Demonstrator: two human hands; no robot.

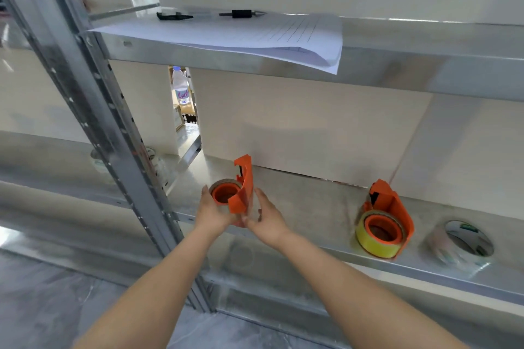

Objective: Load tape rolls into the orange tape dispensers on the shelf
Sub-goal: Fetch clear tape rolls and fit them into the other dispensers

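Observation:
An orange tape dispenser [241,193] with a clear tape roll [219,184] around its hub is held above the front edge of the metal shelf [317,207]. My left hand [211,211] grips it from the left. My right hand [266,215] touches its right side, fingers partly spread. A second orange tape dispenser [395,207] holding a yellow tape roll [371,244] lies on the shelf to the right. Further right, a loose clear tape roll [459,244] rests on the shelf.
A grey metal upright [93,110] stands left of my hands, with blurred tape rolls [153,161] behind it. The upper shelf [397,65] carries lined paper [255,34] and small black tools [241,13]. A water bottle [180,85] shows through a gap.

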